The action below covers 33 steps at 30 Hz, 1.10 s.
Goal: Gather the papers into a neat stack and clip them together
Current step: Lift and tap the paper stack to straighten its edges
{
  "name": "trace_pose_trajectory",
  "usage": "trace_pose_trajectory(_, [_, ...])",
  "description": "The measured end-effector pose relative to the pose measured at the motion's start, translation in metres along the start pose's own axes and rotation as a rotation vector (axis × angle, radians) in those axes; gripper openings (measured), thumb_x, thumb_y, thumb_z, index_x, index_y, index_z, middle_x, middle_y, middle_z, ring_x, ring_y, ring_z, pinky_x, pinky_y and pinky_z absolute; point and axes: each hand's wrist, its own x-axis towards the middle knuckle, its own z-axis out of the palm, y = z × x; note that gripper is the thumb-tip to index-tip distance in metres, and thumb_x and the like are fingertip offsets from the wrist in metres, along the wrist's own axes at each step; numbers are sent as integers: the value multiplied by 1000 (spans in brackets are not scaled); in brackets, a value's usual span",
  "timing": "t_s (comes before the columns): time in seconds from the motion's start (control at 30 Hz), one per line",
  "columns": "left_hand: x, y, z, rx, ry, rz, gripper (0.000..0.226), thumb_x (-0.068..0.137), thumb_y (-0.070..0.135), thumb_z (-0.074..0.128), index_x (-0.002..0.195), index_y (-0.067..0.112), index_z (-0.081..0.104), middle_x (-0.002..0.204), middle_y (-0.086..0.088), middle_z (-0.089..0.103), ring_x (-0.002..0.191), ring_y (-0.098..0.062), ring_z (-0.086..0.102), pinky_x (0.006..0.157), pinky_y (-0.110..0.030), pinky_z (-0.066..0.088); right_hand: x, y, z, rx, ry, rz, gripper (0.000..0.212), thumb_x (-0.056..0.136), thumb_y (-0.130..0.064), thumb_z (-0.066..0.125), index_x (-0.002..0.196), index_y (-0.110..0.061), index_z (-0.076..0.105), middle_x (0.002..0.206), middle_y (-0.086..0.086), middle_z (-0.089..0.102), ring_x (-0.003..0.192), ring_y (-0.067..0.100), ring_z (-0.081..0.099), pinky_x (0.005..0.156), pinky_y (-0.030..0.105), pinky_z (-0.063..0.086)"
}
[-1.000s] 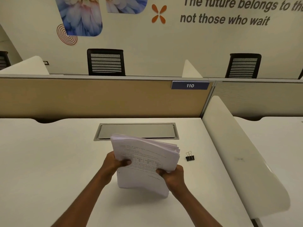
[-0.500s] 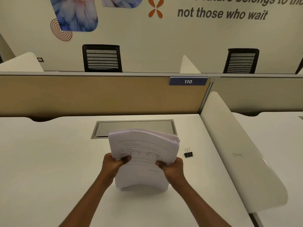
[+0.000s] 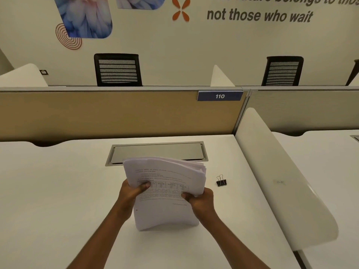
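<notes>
On the smooth white counter, a thick stack of thin printed papers stands on its bowed lower edge, top sheets fanned. The left hand and right hand grip its sides, fingers curled round. A black metal binder clip with wire loops lies just right.

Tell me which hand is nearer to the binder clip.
Right. The right hand grips the papers just left of the binder clip; the left hand grips their opposite side.
</notes>
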Motion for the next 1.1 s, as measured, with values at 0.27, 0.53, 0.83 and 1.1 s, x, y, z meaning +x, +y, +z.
trace_pose_trajectory(0.27, [6, 4, 7, 75, 49, -21, 53, 47, 44, 83, 94, 21, 73, 92, -5, 77, 86, -28, 73, 72, -44, 60, 5, -3, -2, 22, 23, -3, 35, 71, 14, 73, 75, -21, 71, 75, -10, 73, 71, 6, 71, 61, 17, 56])
trace_pose_trajectory(0.53, [13, 32, 7, 75, 0, 60, 58, 45, 50, 88, 91, 18, 72, 87, -8, 76, 79, -28, 73, 64, -36, 60, 7, -2, -3, 33, 23, -1, 37, 71, 15, 73, 75, -22, 71, 77, -7, 73, 73, 8, 70, 60, 17, 56])
trace_pose_trajectory(0.83, [16, 35, 9, 70, -80, 3, 60, 42, 58, 88, 91, 25, 73, 91, -11, 74, 87, -32, 71, 73, -47, 59, 7, -1, -6, 24, -33, -41, 40, 70, 14, 74, 83, -23, 71, 87, 1, 74, 82, 17, 71, 64, 21, 58])
trace_pose_trajectory(1.1, [13, 37, 10, 76, -44, 21, 63, 42, 57, 88, 94, 24, 74, 93, -13, 75, 87, -33, 71, 74, -49, 59, 8, -1, -9, 26, -63, -36, 45, 68, 17, 74, 87, -24, 70, 82, -7, 75, 80, 12, 72, 63, 22, 58])
